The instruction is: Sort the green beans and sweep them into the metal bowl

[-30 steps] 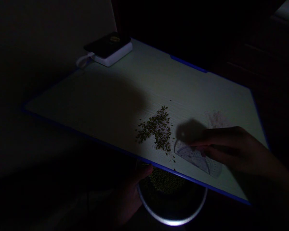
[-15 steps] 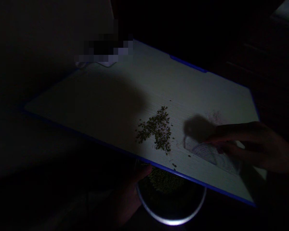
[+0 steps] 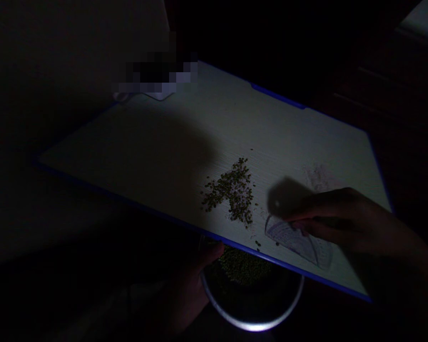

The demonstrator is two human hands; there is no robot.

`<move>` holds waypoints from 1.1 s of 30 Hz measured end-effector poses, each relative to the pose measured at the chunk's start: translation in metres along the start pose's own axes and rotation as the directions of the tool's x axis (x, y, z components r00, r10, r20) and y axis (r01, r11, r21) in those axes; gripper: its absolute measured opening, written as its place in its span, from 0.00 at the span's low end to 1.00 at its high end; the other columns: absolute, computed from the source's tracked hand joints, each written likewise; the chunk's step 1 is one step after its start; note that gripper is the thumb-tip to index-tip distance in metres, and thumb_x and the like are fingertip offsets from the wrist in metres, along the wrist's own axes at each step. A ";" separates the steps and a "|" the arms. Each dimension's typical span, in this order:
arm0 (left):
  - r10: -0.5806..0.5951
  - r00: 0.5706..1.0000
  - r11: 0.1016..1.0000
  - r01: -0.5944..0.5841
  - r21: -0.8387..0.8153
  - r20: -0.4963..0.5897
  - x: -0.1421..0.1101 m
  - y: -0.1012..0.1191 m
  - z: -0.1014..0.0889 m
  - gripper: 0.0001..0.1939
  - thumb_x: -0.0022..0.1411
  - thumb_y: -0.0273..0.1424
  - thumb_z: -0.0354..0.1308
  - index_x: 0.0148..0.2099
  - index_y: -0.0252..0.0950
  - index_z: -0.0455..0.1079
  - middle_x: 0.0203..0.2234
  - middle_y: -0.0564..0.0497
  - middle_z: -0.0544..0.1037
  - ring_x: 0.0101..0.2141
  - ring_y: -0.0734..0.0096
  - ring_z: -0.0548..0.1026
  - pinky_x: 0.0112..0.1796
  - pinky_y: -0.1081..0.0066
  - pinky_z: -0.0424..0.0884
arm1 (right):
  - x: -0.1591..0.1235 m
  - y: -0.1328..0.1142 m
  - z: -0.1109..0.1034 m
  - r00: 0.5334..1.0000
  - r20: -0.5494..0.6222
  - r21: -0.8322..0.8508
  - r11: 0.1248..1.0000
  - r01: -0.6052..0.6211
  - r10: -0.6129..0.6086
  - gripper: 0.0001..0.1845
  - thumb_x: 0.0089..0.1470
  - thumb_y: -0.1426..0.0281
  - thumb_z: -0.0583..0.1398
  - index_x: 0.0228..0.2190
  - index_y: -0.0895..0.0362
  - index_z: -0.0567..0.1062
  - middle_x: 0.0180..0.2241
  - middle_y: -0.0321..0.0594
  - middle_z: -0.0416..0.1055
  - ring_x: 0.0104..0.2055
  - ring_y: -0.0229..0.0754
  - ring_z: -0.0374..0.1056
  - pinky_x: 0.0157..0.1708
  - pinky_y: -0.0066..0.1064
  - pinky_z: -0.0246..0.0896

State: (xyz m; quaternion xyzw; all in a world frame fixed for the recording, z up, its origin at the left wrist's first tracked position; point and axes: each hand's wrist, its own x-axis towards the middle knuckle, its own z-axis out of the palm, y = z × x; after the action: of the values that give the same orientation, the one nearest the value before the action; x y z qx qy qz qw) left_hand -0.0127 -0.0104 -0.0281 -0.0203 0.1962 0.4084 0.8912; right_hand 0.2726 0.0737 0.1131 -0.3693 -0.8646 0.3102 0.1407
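My right hand (image 3: 342, 216) pinches a clear semicircular protractor (image 3: 299, 240) between thumb and fingers, tilted low over the whiteboard (image 3: 281, 128) with its blue frame. To the left of the protractor lies a loose patch of small green beans, like mung beans (image 3: 233, 190), with a few strays near the front edge. Below that edge, my left hand (image 3: 196, 280) grips the left side of a round bowl (image 3: 255, 327) with a shiny rim, thumb over the top. More green beans (image 3: 246, 268) lie inside; the board hides the bowl's far part.
A pale object (image 3: 160, 90), mostly pixelated, rests at the board's far left corner. A faint pinkish smudge (image 3: 319, 175) marks the board beyond my right hand. The surroundings are very dark, with a pale wall (image 3: 74, 57) at the left.
My right hand and the protractor have moved a little to the left and nearer the board's front edge, towards the beans. The left hand and bowl have hardly moved.
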 end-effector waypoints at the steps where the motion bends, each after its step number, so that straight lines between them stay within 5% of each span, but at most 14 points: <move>1: -0.010 1.000 1.000 0.010 0.003 0.000 -0.001 0.000 0.000 0.14 0.69 0.31 0.58 0.50 0.46 0.82 0.45 0.52 0.88 0.59 0.57 0.76 0.66 0.57 0.57 | 0.002 -0.001 0.002 1.000 0.007 0.012 1.000 0.014 -0.014 0.09 0.65 0.70 0.62 0.45 0.53 0.82 0.39 0.37 0.84 0.36 0.34 0.81 0.37 0.21 0.74; 11: -0.039 0.998 0.999 0.041 0.029 -0.055 0.000 0.002 0.019 0.11 0.66 0.33 0.62 0.47 0.43 0.84 0.48 0.50 0.87 0.60 0.53 0.75 0.67 0.55 0.54 | 0.016 -0.012 0.015 0.995 0.026 0.060 0.994 0.096 -0.098 0.09 0.65 0.73 0.62 0.45 0.57 0.81 0.39 0.38 0.84 0.39 0.31 0.80 0.41 0.18 0.70; 19: -0.026 0.998 0.998 0.029 0.064 -0.055 0.000 0.001 0.009 0.12 0.68 0.34 0.59 0.47 0.43 0.84 0.46 0.51 0.87 0.60 0.56 0.74 0.68 0.57 0.52 | 0.019 -0.015 0.022 0.992 0.016 0.132 0.983 0.124 -0.128 0.09 0.65 0.74 0.62 0.45 0.59 0.81 0.39 0.39 0.84 0.40 0.31 0.80 0.41 0.18 0.69; 23: 0.001 1.000 1.000 -0.001 0.016 -0.007 0.000 0.001 0.004 0.13 0.69 0.33 0.57 0.50 0.45 0.83 0.47 0.52 0.87 0.61 0.57 0.74 0.67 0.57 0.53 | 0.014 -0.007 0.015 0.998 -0.013 0.073 0.995 0.061 -0.061 0.09 0.65 0.73 0.62 0.44 0.57 0.81 0.38 0.37 0.84 0.37 0.32 0.80 0.38 0.18 0.70; 27: -0.090 0.996 0.996 0.090 0.020 0.010 0.000 0.002 0.002 0.14 0.70 0.35 0.56 0.49 0.43 0.83 0.45 0.49 0.88 0.59 0.55 0.75 0.67 0.56 0.54 | 0.006 0.003 0.003 0.996 -0.069 -0.009 0.998 -0.057 0.056 0.09 0.64 0.72 0.62 0.43 0.56 0.82 0.36 0.36 0.85 0.34 0.34 0.81 0.34 0.20 0.71; 33: -0.009 1.000 1.000 0.009 -0.008 -0.003 0.000 0.000 -0.001 0.16 0.71 0.32 0.54 0.52 0.49 0.81 0.48 0.54 0.87 0.60 0.59 0.75 0.67 0.57 0.54 | 0.005 -0.001 0.003 0.981 -0.165 -0.058 0.992 -0.112 0.102 0.09 0.64 0.69 0.63 0.43 0.56 0.83 0.32 0.36 0.84 0.29 0.35 0.79 0.28 0.22 0.70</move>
State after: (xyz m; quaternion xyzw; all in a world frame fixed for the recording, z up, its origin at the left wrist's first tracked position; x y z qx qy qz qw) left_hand -0.0136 -0.0104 -0.0293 -0.0253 0.1958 0.4050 0.8928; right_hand 0.2671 0.0757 0.1117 -0.4437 -0.8392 0.2571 0.1811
